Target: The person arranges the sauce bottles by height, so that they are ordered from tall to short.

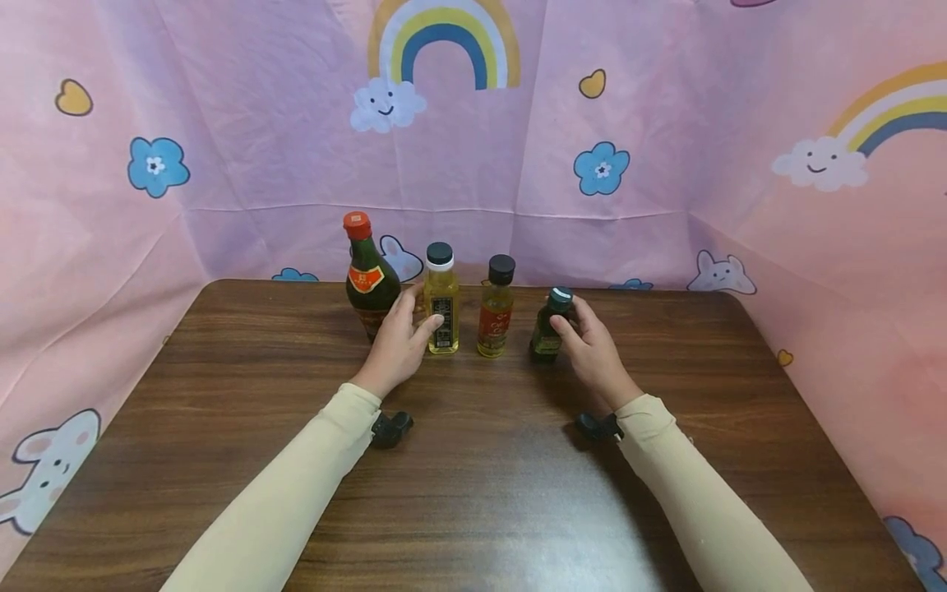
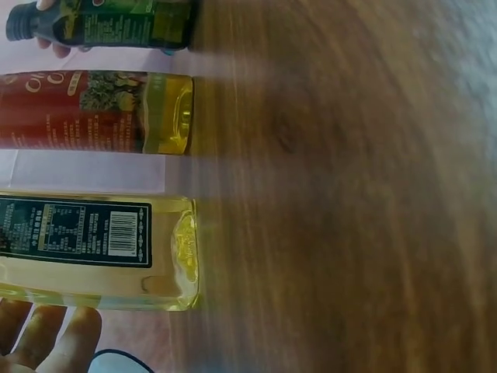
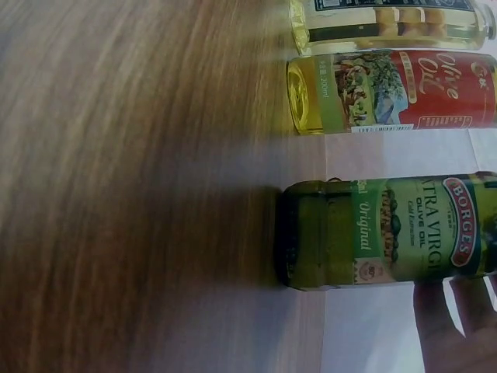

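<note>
My left hand (image 1: pixel 399 343) holds a clear square bottle of yellow oil (image 1: pixel 443 284) with a dark cap, thumb on its front and fingers at its far side. My right hand (image 1: pixel 592 352) holds a small dark green olive oil bottle (image 1: pixel 546 341), thumb against its near side. In the right wrist view that olive oil bottle (image 3: pixel 365 233) shows a green Borges label. Upright between them is a slim olive oil bottle (image 1: pixel 494 321) with a red label and black cap, which neither hand touches. Both held bottles are upright at the table.
A tall dark bottle (image 1: pixel 366 275) with a red cap stands just left of my left hand, partly hidden by it. The bottles form a row near the back of the brown wooden table (image 1: pixel 473 477). A pink patterned cloth (image 1: pixel 296 164) hangs behind the table.
</note>
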The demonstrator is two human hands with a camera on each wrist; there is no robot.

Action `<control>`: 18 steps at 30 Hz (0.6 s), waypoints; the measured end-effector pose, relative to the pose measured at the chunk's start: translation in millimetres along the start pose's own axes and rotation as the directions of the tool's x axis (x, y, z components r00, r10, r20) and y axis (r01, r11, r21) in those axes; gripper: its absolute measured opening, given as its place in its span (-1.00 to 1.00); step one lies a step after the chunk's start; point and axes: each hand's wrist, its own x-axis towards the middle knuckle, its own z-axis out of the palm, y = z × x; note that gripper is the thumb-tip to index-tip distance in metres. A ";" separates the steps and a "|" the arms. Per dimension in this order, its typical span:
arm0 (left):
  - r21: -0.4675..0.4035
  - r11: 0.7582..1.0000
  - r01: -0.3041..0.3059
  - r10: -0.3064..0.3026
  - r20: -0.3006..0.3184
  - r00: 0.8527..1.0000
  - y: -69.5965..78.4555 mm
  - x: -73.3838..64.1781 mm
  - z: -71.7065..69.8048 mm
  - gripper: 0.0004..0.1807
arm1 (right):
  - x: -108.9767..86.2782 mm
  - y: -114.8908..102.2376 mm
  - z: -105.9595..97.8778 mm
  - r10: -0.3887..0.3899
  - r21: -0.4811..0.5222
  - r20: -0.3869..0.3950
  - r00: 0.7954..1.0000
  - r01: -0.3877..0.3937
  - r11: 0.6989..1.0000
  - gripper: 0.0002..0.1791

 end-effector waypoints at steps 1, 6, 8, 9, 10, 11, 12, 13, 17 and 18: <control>0.006 1.000 0.002 -0.002 0.000 1.000 0.2 0.5 -0.4 -0.27 | 0.8 0.2 0.3 -0.005 0.007 0.003 1.000 0.005 1.000 -0.55; -0.001 1.000 0.004 -0.004 0.000 1.000 -1.8 1.7 -1.5 -0.26 | 3.4 1.4 2.1 -0.020 0.027 0.003 1.000 0.020 0.999 -0.55; -0.002 1.000 0.008 -0.008 -0.006 1.000 -3.1 1.6 -1.7 -0.26 | 4.2 2.1 2.1 -0.014 0.013 0.002 1.000 0.014 1.000 -0.54; 0.002 1.000 0.010 -0.009 -0.013 1.000 -4.3 1.5 -2.0 -0.26 | 4.9 2.6 2.1 -0.010 0.007 0.006 1.000 0.010 1.000 -0.53; 0.006 1.000 0.013 -0.013 -0.022 1.000 -4.8 1.3 -2.3 -0.26 | 5.4 2.6 2.1 -0.004 0.000 0.009 1.000 0.004 1.000 -0.52; 0.006 1.000 0.015 -0.015 -0.031 0.999 -5.0 0.8 -2.7 -0.26 | 5.7 2.3 1.7 0.006 -0.005 0.014 1.000 -0.006 1.000 -0.49; 0.003 1.000 0.014 -0.014 -0.038 0.999 -5.0 0.4 -2.9 -0.26 | 6.2 2.5 1.0 0.017 -0.009 0.017 1.000 -0.017 1.000 -0.46; 0.002 1.000 0.012 -0.012 -0.043 0.999 -5.2 -0.1 -2.9 -0.25 | 6.3 2.2 0.1 0.029 -0.012 0.019 0.999 -0.028 1.000 -0.42; -0.021 1.000 0.006 -0.007 -0.039 0.999 -5.4 -6.2 -1.1 -0.17 | 2.8 -1.1 -5.2 0.061 0.025 0.012 0.998 -0.061 0.998 -0.26; -0.024 1.000 0.006 -0.007 -0.034 0.999 -6.1 -8.8 -0.5 -0.15 | 1.4 -1.5 -6.6 0.058 0.041 0.003 0.998 -0.058 0.998 -0.25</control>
